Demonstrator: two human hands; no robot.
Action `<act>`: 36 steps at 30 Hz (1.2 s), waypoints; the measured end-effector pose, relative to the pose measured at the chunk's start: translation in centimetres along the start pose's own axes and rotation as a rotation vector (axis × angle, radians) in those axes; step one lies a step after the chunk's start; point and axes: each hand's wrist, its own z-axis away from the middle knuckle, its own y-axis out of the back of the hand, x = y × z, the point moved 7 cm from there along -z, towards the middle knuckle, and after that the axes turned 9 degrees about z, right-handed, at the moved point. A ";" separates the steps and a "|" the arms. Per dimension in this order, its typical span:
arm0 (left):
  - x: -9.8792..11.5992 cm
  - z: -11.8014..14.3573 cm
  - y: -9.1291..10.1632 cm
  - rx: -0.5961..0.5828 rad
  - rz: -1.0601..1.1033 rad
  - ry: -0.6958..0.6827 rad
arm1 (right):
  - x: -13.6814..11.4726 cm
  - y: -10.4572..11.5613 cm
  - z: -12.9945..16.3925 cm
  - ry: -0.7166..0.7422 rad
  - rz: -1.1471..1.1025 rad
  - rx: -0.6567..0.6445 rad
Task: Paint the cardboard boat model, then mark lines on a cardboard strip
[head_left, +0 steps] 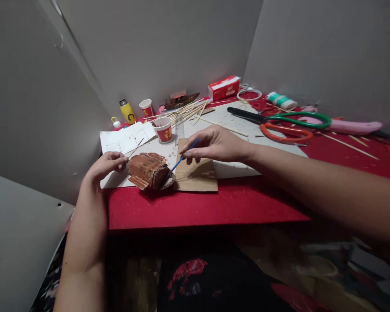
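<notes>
A brown-painted cardboard model (pixel 147 168) with a curved roof and ridged side flaps is near the table's front edge. At its left end my left hand (pixel 109 164) is closed in a pinch around a thin stick (pixel 136 147) that points up and away; whether these fingers also grip the model I cannot tell. My right hand (pixel 206 145) holds a slim blue paintbrush (pixel 183 157), slanted down to the left. The brush's tip reaches the model's right end, by a bare corrugated edge, and is partly lost in shadow. Under my right hand lies a flat piece of cardboard (pixel 196 178).
Behind the model stand a red-and-white paper cup (pixel 164 131), another cup (pixel 146 108) and a yellow bottle (pixel 128 112). Thin wooden sticks (pixel 185 113), a model boat (pixel 182 100) and a red tissue pack (pixel 224 88) lie farther back. Large scissors (pixel 279 123) lie right, beyond my forearm.
</notes>
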 end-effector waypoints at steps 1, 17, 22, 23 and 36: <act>-0.1 0.0 0.0 0.007 -0.003 0.008 | 0.1 0.2 0.0 -0.004 0.030 -0.022; -0.3 -0.1 0.1 0.007 0.017 0.016 | -1.3 0.9 0.5 0.109 0.503 -0.267; -0.2 -0.1 0.0 -0.011 0.015 0.012 | -2.0 1.2 0.4 0.118 0.437 -0.256; -0.2 -0.1 0.0 -0.015 0.017 0.009 | -2.1 1.1 0.4 0.126 0.432 -0.254; 0.0 0.0 0.0 -0.032 0.003 -0.021 | -2.1 1.1 0.4 0.099 0.410 -0.222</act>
